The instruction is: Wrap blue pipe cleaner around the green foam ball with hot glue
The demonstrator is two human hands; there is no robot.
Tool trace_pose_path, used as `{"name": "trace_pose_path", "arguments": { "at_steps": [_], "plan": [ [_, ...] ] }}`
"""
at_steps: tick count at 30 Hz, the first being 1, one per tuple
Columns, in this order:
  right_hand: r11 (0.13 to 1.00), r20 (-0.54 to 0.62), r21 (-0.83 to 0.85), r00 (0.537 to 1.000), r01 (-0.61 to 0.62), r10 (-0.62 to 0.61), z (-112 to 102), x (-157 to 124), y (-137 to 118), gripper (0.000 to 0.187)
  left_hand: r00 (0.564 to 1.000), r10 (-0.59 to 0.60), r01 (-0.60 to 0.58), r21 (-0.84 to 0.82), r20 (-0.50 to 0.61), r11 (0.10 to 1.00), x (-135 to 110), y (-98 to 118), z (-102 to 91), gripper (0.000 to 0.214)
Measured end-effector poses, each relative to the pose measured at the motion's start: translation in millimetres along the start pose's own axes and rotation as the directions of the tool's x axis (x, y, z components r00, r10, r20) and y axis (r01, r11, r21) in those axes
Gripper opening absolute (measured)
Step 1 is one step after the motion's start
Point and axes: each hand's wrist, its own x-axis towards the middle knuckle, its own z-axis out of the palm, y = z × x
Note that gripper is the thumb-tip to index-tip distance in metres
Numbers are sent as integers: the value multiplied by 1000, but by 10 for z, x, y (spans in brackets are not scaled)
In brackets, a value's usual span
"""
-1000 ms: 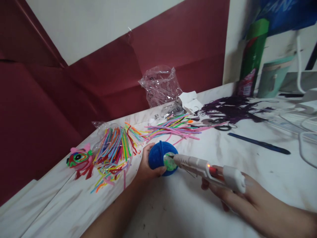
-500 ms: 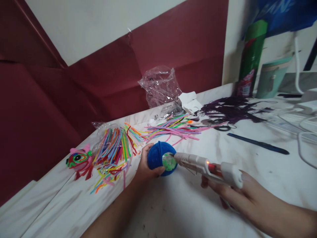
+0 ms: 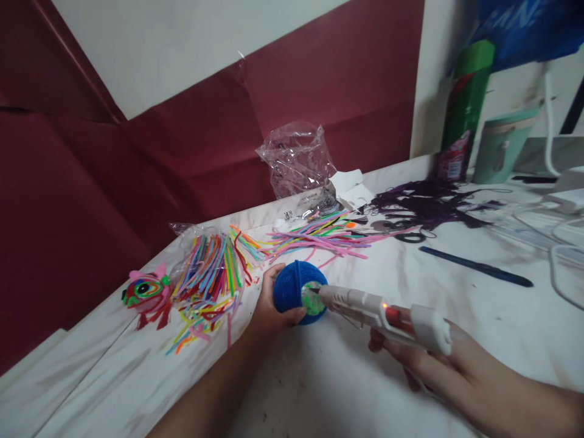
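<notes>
At the near edge of the white table [image 3: 347, 389], the right hand [image 3: 438, 365] lay low over the top with its fingers closed around the body of a white glue gun [image 3: 383, 311], on which a small red light glowed. The gun pointed away to the left, and its tip touched a green patch [image 3: 312, 298] on the side of a blue ball [image 3: 288, 291]. The left hand [image 3: 269, 307] gripped that ball from the left, thumb curled along its lower front and the other fingers hidden behind it, holding it down on the table a little past the middle of the near edge. Just behind the left hand lay a loose heap of bright fuzzy wires [image 3: 210, 274], partly inside a clear wrapper, and at the heap's left end stood a small pink and red toy fish [image 3: 146, 293]. A second bundle of wires [image 3: 319, 237] stretched to the right beyond the ball. Further right a blue pen [image 3: 474, 266] lay flat, with black scissors [image 3: 404, 232] and a tangle of purple thread [image 3: 424, 201] behind it, and white cables [image 3: 561, 255] looped at the right edge. At the back a crumpled clear bag [image 3: 296, 158] stood against the dark red paper [image 3: 191, 152] on the wall, and a green can [image 3: 463, 109] and a teal cup [image 3: 499, 146] stood in the far right corner
</notes>
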Motion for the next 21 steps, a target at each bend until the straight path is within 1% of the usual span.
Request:
{"name": "trace_pose_path", "arguments": {
  "at_steps": [3, 5, 8, 11, 14, 18, 21],
  "plan": [
    [999, -5, 2, 999, 38, -38, -1, 12, -26, 23, 1000, 10, -10, 26, -2, 1000, -12, 2, 10, 91],
    [999, -5, -5, 999, 38, -38, 4, 3, -7, 23, 1000, -12, 12, 21, -1, 1000, -15, -7, 3, 93],
    [1000, 4, -22, 1000, -16, 16, 21, -24, 54, 25, 999, -34, 34, 9, -4, 999, -10, -23, -17, 96],
    [997, 19, -16, 997, -71, 71, 31, -37, 81, 25, 1000, 0, 0, 29, 3, 1000, -3, -21, -30, 93],
    [999, 33, 4, 998, -53, 53, 22, -30, 58, 23, 1000, 22, -23, 39, 20, 999, -3, -4, -27, 93],
    [1000, 14, -1, 1000, -21, 21, 5, -23, 33, 25, 999, 4, -7, 75, 36, 997, -7, 7, -30, 93],
    [1000, 10, -8, 1000, -1, 1, 8, -21, 18, 26, 999, 2, -6, 63, 53, 998, 3, -11, -47, 94]
  ]
}}
